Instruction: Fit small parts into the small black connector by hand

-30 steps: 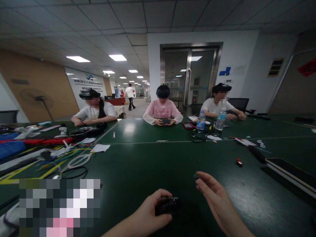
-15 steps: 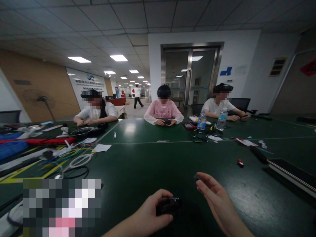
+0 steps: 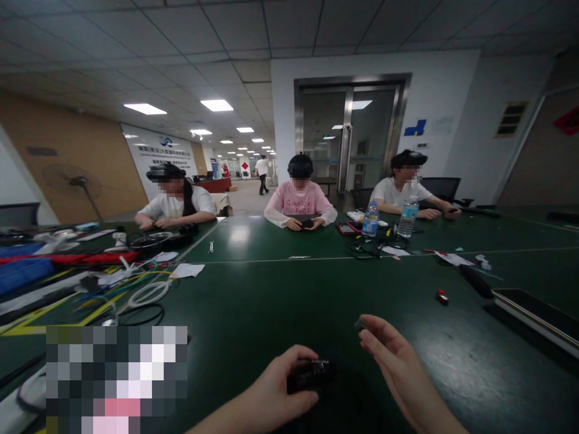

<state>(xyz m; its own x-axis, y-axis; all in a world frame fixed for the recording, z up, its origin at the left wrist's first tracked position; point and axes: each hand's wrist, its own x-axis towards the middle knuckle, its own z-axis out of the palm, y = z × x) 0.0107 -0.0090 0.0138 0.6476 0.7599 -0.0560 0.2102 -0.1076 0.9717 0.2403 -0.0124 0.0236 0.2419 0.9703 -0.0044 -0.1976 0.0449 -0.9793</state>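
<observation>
My left hand [image 3: 283, 386] is closed around a small black glossy object [image 3: 312, 375] low in the middle of the view. Its thumb is on the near side and the fingers are on the far side; the exact kind does not show. To the right of it, my right hand [image 3: 398, 361] pinches a small dark piece [image 3: 360, 325] between thumb and fingertips, above the green table [image 3: 253, 313]. That piece is too small to name. The two hands are apart.
Cables [image 3: 147, 294] and a white paper [image 3: 189, 270] lie on the left. A small red-and-black item [image 3: 442, 296] and a long flat black-topped object [image 3: 534, 316] are at right. Water bottles [image 3: 370, 220] stand farther back. Several people sit across the table.
Both hands keep practically the same place and grip. In the background, a walking person has moved slightly to the right.
</observation>
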